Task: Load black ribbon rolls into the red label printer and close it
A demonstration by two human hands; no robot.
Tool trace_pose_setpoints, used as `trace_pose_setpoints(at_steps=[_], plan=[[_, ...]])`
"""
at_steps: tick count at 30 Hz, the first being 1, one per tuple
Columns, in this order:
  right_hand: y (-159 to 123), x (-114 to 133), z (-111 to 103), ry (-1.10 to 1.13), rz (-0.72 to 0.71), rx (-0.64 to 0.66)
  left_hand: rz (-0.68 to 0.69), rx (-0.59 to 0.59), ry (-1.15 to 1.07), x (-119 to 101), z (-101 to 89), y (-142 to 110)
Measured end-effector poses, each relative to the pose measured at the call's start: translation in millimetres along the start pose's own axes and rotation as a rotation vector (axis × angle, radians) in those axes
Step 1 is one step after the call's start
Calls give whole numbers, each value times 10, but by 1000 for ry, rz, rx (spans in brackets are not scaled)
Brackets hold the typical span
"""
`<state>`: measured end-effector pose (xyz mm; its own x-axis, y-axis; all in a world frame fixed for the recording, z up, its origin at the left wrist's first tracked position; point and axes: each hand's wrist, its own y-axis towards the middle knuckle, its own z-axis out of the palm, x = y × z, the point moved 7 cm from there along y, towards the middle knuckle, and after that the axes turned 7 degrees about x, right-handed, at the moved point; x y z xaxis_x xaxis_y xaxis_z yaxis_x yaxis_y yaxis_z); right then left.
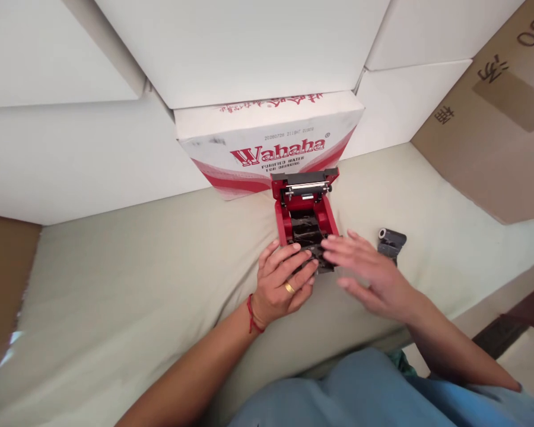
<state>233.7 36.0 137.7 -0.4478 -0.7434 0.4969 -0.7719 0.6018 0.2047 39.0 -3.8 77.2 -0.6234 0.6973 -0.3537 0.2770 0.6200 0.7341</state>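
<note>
A small red machine (330, 214), which looks like a label printer, has its lid (305, 184) raised, showing a dark roller bar inside. Shiny black film (306, 225) lies across its inner bay and reaches the front edge. My left hand (285, 276), with a gold ring and a red string bracelet, rests its outstretched fingers on the black front part (324, 261). My right hand (374, 273) is slightly blurred, its fingers spread; their tips are over the machine's front right corner, and whether they touch it I cannot tell.
Right of the machine lies a black film roll (391, 238) with a pale core. A Wahaha water carton (271, 151) stands right behind the raised lid. White boxes (267, 53) line the back; brown cartons (493, 118) flank the right and left. Pale green cloth (137, 284) covers the surface.
</note>
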Motion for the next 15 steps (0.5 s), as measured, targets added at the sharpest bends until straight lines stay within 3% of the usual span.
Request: trace_pose_setpoints(at_steps=[4,6,8,11,15], plan=[[327,-476,-449,21,222,-339,-3,-2,5,7,-1,-1],[558,-685,-564,31,268,-447,24,-20,33,-12,-14,-2],[811,-822,-577,71,279,-444,34,-17,42,-15,-11,-7],[1066,-854,-504,165,280,-339,10,5,31,10,8,-18],[973,-651,-469,192,248,-330,-13,11,-18,31,15,-24]])
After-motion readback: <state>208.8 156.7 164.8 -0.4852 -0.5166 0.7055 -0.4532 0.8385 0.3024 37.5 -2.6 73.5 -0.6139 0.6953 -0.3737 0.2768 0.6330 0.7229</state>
